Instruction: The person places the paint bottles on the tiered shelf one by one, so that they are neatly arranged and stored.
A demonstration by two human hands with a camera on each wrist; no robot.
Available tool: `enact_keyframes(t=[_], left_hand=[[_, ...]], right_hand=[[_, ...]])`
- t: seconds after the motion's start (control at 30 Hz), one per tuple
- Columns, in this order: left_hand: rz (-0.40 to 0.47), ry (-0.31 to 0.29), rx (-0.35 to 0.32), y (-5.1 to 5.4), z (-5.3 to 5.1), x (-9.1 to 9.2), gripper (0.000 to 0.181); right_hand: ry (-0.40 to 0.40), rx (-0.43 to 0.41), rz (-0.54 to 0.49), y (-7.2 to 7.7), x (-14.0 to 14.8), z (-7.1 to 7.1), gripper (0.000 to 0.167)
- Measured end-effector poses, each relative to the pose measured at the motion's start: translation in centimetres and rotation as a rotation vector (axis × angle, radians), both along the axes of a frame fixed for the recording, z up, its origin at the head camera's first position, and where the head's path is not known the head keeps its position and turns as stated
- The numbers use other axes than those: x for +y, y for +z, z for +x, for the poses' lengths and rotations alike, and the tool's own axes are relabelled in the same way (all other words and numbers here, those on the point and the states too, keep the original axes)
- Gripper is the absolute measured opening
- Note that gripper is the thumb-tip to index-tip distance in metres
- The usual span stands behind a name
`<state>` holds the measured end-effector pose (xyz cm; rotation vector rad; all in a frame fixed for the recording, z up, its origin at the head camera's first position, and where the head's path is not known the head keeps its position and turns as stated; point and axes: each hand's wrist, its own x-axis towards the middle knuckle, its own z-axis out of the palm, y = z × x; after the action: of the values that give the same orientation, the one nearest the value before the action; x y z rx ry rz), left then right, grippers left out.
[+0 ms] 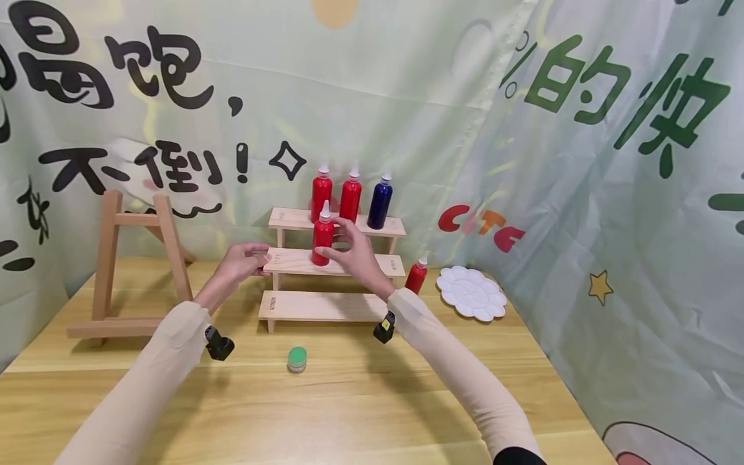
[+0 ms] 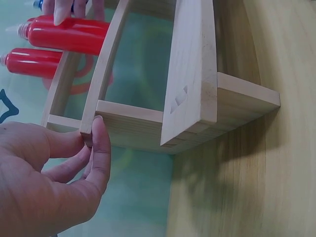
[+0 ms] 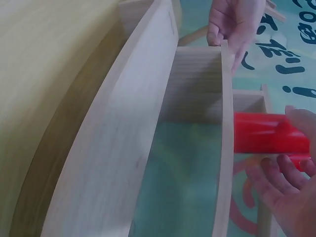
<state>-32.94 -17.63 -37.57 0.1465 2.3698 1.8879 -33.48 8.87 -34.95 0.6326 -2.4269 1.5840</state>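
A red squeeze bottle (image 1: 323, 240) with a white pointed cap stands upright on the middle step of a three-step wooden stand (image 1: 325, 307). My right hand (image 1: 356, 255) holds this bottle from the right, thumb across its front. The other fingers curve beside and behind it; the right wrist view shows the lower fingertips (image 3: 269, 180) slightly apart from it. With thumb and fingers, my left hand (image 1: 239, 263) pinches the left end of the middle step, seen closely in the left wrist view (image 2: 59, 173). Two red bottles (image 1: 351, 199) and a dark blue bottle (image 1: 380, 204) stand on the top step.
Right of the stand is another red bottle (image 1: 416, 276), partly hidden by my right arm. Beyond it lies a white flower-shaped palette (image 1: 472, 294). A small wooden easel (image 1: 101, 271) stands at left, and a green-lidded jar (image 1: 297, 359) in front. Printed cloth (image 1: 407, 97) hangs behind.
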Motion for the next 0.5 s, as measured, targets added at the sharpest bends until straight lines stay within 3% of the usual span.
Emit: enact_keyframes(t=[0.37, 0.5], left_hand=[[0.013, -0.004, -0.002, 0.0, -0.3, 0.0, 0.052], [0.012, -0.009, 0.002, -0.1, -0.2, -0.1, 0.052]], right_hand=[[-0.021, 0.033, -0.031, 0.3, 3.8, 1.2, 0.062], [-0.039, 0.028, -0.037, 0.3, 5.4, 1.7, 0.052]])
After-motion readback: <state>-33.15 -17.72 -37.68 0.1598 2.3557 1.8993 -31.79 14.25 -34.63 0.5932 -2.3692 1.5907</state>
